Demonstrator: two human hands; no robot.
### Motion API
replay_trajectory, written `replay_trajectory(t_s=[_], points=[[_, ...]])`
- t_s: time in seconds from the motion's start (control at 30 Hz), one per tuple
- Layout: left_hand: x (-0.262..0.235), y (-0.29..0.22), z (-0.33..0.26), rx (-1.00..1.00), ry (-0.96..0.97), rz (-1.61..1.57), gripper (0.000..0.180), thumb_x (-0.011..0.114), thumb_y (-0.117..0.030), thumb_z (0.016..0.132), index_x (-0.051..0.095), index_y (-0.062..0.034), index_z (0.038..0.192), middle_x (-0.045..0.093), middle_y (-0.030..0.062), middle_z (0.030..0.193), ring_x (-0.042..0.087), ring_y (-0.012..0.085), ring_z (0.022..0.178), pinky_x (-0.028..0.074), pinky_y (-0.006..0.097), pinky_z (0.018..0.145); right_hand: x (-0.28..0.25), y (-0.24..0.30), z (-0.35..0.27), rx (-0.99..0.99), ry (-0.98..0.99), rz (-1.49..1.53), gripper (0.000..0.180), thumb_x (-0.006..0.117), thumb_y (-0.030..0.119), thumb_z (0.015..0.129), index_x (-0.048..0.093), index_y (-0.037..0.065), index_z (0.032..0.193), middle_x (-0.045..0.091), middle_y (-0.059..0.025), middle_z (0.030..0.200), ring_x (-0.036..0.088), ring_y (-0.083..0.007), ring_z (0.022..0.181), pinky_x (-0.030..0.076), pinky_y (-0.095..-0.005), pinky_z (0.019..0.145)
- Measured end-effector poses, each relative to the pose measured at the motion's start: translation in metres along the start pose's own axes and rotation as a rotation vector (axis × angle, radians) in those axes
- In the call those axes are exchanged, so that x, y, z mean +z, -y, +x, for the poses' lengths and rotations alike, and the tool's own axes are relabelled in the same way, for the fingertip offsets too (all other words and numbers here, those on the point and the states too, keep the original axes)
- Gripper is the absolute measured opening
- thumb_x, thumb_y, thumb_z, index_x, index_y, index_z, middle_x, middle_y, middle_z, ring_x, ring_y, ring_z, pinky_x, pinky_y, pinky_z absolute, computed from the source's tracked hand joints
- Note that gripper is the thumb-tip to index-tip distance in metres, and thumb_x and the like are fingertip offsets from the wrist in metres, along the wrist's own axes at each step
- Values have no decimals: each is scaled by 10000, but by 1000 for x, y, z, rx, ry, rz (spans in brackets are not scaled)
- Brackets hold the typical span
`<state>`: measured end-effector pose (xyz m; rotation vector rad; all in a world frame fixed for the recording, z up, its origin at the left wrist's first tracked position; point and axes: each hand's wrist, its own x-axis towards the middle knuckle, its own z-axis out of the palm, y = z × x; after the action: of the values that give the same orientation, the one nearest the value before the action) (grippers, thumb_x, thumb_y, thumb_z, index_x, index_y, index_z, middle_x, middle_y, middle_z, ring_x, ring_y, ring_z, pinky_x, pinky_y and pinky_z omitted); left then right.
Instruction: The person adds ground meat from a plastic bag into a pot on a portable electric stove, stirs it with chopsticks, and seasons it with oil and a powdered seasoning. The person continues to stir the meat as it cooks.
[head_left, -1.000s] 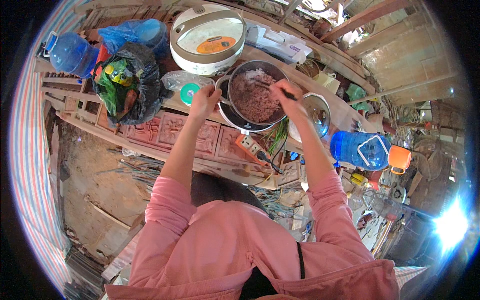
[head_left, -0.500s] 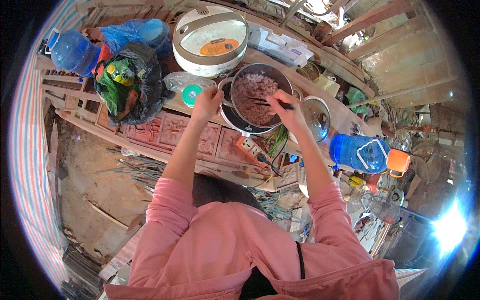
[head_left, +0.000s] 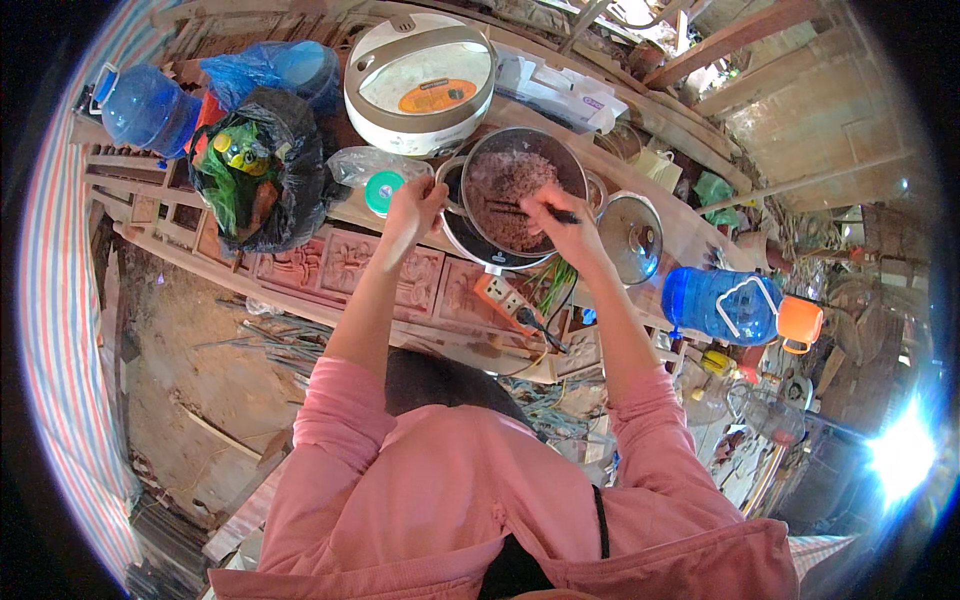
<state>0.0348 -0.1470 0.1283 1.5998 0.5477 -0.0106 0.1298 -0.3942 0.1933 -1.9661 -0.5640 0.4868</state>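
Note:
A deep pot (head_left: 562,158) stands on a round electric cooker base (head_left: 478,247), with crumbly pinkish-brown minced meat (head_left: 508,172) inside. My left hand (head_left: 414,208) is closed at the pot's left side handle. Dark chopsticks (head_left: 505,208) are gripped in my right hand (head_left: 563,222) over the pot, their tips down in the meat. To the left of the pot, near my left wrist, sits a jar with a green lid (head_left: 383,190). A glass lid (head_left: 631,240) lies to the right of the pot.
Behind stands a white and brown rice cooker (head_left: 421,85). At the left are a black plastic bag (head_left: 285,180) with vegetables and a blue water jug (head_left: 148,108). Another blue jug (head_left: 722,306) stands at the right beside an orange cup (head_left: 799,322). A power strip (head_left: 502,300) hangs in front.
My right hand has shifted slightly left over the pot, carrying the chopsticks through the meat. My left hand stays at the handle.

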Motion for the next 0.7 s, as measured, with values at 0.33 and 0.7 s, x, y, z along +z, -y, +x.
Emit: replay_trajectory(t_s=[0.33, 0.7], points=[[2, -4, -3, -45, 3, -114, 219, 622, -178, 970, 614, 15, 866, 591, 55, 654, 554, 132, 465, 427, 302, 428, -62, 38, 79, 109, 24, -198, 290, 692, 287, 964, 616, 34, 844, 643, -13, 759, 637, -82, 651, 522, -270, 634], [3, -9, -6, -77, -22, -118, 226, 644, -182, 957, 609, 25, 872, 574, 48, 656, 564, 125, 479, 423, 295, 424, -102, 26, 105, -24, 175, -426, 289, 691, 287, 960, 587, 61, 813, 578, 6, 734, 604, -99, 657, 518, -279, 611]])
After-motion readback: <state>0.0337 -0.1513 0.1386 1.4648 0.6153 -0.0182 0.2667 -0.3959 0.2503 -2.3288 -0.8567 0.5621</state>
